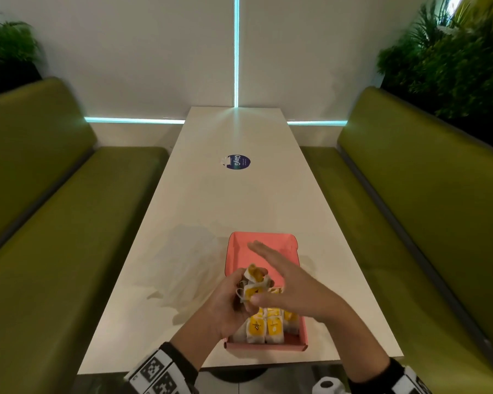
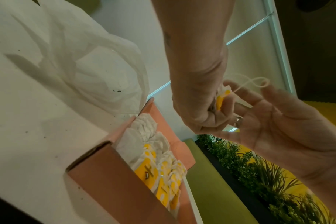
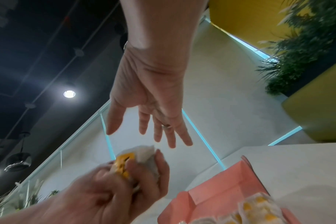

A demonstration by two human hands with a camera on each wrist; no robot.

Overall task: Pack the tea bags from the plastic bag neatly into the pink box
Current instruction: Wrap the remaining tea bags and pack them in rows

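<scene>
From the head view, the left hand (image 1: 225,302) is raised over the near half of the pink box (image 1: 264,245), its grip closed round a small bunch of tea bags (image 1: 254,285) with yellow labels. The right hand (image 1: 285,282) is stretched across the box with fingers straight and slightly blurred, its grip released and holding nothing; its thumb sits close beside the held bunch. More packed tea bags (image 1: 268,328) stand upright in rows at the near end of the box, while the far half shows bare pink floor. The crumpled clear plastic bag (image 1: 188,257) lies on the white table (image 1: 239,200) just left of the box. A round blue sticker (image 1: 238,162) sits further up the table, and green benches (image 1: 54,209) flank both sides.

In the left wrist view, the left hand (image 2: 197,106) pinches the tea bags (image 2: 220,100), a looped white string (image 2: 255,81) trailing from them. The right hand (image 2: 278,121) lies open beyond, palm showing. Below, the pink box (image 2: 113,171) holds its rows of bags, with the plastic bag (image 2: 90,68) next to it.

In the right wrist view, the right hand (image 3: 150,106) hangs with spread, straight fingers above the left hand (image 3: 105,191), which clutches the tea bags (image 3: 136,159). The pink box (image 3: 220,188) lies at lower right.
</scene>
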